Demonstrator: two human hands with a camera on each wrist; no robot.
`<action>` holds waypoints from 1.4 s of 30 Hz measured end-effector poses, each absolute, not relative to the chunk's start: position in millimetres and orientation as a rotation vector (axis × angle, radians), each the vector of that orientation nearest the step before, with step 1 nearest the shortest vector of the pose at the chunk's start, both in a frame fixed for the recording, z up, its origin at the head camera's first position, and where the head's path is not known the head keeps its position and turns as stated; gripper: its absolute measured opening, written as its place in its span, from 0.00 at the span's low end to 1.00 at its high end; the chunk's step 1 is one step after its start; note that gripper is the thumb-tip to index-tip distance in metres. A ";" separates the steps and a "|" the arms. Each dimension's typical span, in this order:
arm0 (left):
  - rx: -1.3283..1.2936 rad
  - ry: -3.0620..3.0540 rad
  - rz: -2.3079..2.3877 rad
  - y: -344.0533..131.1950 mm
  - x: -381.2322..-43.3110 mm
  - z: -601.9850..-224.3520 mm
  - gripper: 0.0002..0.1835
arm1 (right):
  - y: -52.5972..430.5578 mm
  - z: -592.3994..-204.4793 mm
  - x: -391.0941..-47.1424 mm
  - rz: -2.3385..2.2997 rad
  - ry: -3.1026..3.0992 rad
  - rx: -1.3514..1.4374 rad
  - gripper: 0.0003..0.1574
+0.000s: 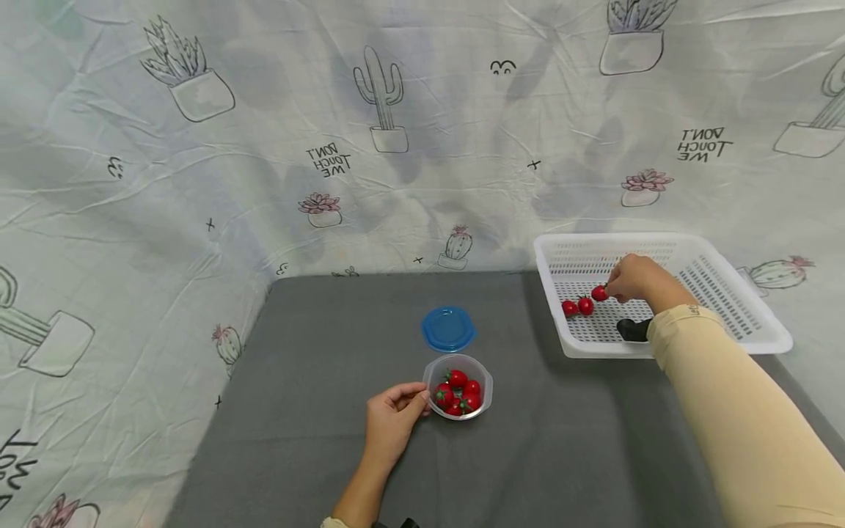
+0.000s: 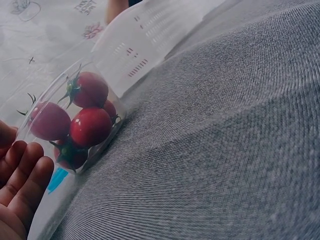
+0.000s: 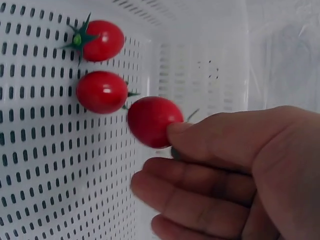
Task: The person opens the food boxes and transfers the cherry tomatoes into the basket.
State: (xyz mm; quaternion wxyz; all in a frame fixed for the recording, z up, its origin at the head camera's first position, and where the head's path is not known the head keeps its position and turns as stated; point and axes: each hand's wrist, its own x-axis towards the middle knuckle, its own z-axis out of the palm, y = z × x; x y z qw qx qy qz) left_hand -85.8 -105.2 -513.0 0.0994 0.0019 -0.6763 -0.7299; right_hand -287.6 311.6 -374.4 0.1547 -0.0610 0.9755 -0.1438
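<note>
In the head view my left hand (image 1: pixel 394 423) pinches the left rim of a small clear plastic container (image 1: pixel 487 400). Several red cherry tomatoes (image 1: pixel 471 402) with green stems lie inside it. Over the white perforated basket (image 1: pixel 551 293) on the right, my right hand (image 1: pixel 637 281) pinches a cherry tomato (image 3: pixel 154 121) between thumb and fingers. Two more, one cherry tomato (image 3: pixel 103 41) and another cherry tomato (image 3: pixel 102 92), rest on the basket floor beside it. From the left wrist, the container shows tilted, with the fingertips (image 2: pixel 42 170) of my left hand along its side.
A blue lid (image 1: pixel 449 328) lies on the grey cloth (image 1: pixel 330 352) just behind the container. Part of a black wrist device (image 1: pixel 634 330) shows under my right sleeve (image 1: pixel 733 396). A cactus-print curtain (image 1: pixel 455 110) hangs behind.
</note>
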 end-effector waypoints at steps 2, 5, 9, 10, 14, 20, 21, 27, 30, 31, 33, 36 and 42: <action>0.003 -1.998 -2.160 -104.8 -85.6 -512.4 0.06 | 315.2 -375.9 -289.4 -0.421 2.770 -0.154 0.13; 0.004 -1.991 -2.161 -104.3 -85.4 -511.5 0.06 | 320.5 -376.6 -291.5 -0.446 2.710 -0.116 0.12; 0.010 -1.991 -2.169 -104.2 -85.4 -510.7 0.06 | 325.5 -376.6 -294.1 -0.433 2.618 -0.081 0.12; 0.011 -1.992 -2.169 -104.3 -85.2 -510.4 0.06 | 326.4 -376.8 -294.6 -0.429 2.599 -0.085 0.12; 0.007 -1.993 -2.166 -104.4 -84.7 -508.8 0.06 | 326.5 -377.5 -294.0 -0.429 2.530 -0.066 0.13; 0.010 -1.990 -2.178 -104.2 -85.1 -507.7 0.07 | 322.9 -379.6 -292.1 -0.439 2.479 -0.027 0.17; 0.014 -1.991 -2.180 -104.1 -85.2 -507.6 0.07 | 322.0 -379.9 -291.7 -0.434 2.479 -0.018 0.17; 0.032 -2.005 -2.176 -104.1 -85.9 -507.3 0.07 | 319.4 -379.9 -290.1 -0.390 2.483 0.017 0.18; 0.031 -2.015 -2.169 -104.2 -86.4 -507.2 0.06 | 318.9 -379.7 -289.8 -0.383 2.481 0.008 0.19; 0.031 -2.016 -2.169 -104.3 -86.5 -507.4 0.06 | 319.5 -380.1 -290.2 -0.387 2.481 0.002 0.19; 0.032 -2.014 -2.169 -104.3 -86.5 -507.6 0.06 | 319.8 -380.6 -291.1 -0.387 2.488 -0.015 0.20; 0.033 -2.010 -2.171 -104.4 -86.5 -507.6 0.07 | 320.8 -382.1 -293.0 -0.412 2.496 -0.024 0.22; 0.036 -2.010 -2.175 -104.9 -85.7 -505.0 0.07 | 321.7 -384.5 -295.7 -0.460 2.516 -0.014 0.23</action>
